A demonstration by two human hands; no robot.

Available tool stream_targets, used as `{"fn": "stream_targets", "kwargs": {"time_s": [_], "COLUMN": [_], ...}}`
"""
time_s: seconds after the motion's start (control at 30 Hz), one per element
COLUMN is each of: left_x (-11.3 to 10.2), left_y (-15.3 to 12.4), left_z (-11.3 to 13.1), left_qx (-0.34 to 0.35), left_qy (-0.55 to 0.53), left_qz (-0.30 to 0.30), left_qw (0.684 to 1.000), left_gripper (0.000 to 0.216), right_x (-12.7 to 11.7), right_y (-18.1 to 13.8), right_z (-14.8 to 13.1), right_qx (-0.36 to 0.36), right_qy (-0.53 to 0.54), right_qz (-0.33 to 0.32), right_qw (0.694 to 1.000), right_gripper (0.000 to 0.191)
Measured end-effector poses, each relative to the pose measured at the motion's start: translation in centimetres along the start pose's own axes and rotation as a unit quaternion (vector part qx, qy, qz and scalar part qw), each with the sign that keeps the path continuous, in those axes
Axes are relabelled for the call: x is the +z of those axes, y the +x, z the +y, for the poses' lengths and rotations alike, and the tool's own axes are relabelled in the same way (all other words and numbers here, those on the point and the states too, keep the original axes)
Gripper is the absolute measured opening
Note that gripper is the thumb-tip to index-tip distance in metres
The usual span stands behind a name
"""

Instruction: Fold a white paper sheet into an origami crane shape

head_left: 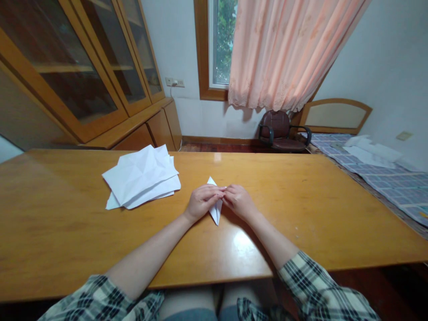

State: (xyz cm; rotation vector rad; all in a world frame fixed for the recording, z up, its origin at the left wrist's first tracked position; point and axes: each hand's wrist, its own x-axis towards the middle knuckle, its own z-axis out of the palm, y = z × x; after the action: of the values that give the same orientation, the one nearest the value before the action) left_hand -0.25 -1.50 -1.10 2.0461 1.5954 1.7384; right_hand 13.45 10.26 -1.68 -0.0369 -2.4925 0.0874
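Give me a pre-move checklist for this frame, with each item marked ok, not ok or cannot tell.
1. Both hands at the folded paper: ok; the left hand and right hand meet over its middle.
2. Folded paper fully visible: not ok; its near and far tips show, but the hands cover the middle.
3. Secure finger hold: cannot tell; the contact is hidden.
4. Paper stack clear of the hands: ok; it lies apart, to the left on the table.
5. Plaid sleeves clear of the folded paper: ok; both are well back along the forearms.
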Motion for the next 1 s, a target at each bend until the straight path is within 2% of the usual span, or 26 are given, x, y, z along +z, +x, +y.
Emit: {"fn": "stream_targets", "kwargs": {"time_s": [0.23, 0.43, 0.57, 0.67, 0.77, 0.87, 1.0], "left_x": [0.3, 0.3, 0.2, -0.2, -0.6, -0.7, -0.4], "left_y": [-0.1, -0.2, -0.3, -0.5, -0.6, -0.7, -0.7], "left_z": [0.0, -0.1, -0.5, -1.3, -2.1, -2.4, -2.3], "left_qx": [-0.044, -0.055, -0.054, -0.043, -0.020, -0.007, -0.002], "left_qy": [-0.065, -0.090, -0.052, -0.002, 0.005, -0.001, 0.005], "left_qz": [-0.003, -0.022, -0.034, -0.071, -0.108, -0.119, -0.115], "left_qw": [0.997, 0.994, 0.997, 0.997, 0.994, 0.993, 0.993], "left_gripper": [0.019, 0.021, 0.020, 0.024, 0.027, 0.029, 0.032], "right_x": [0.6, 0.4, 0.5, 0.6, 0.6, 0.5, 0.5], "right_y": [-0.2, -0.3, -0.4, -0.6, -0.8, -0.9, -0.9], "right_z": [0.4, 0.6, 0.6, 0.8, 1.3, 1.9, 2.0], "right_qx": [0.017, 0.038, 0.050, 0.052, 0.030, 0.007, 0.010], "right_qy": [-0.003, -0.021, -0.027, -0.024, -0.002, 0.020, 0.008], "right_qz": [0.003, -0.024, -0.022, -0.020, -0.033, -0.053, -0.064], "right_qw": [1.000, 0.999, 0.998, 0.998, 0.999, 0.998, 0.998], "right_gripper": [0.020, 0.033, 0.033, 0.031, 0.024, 0.020, 0.017]}}
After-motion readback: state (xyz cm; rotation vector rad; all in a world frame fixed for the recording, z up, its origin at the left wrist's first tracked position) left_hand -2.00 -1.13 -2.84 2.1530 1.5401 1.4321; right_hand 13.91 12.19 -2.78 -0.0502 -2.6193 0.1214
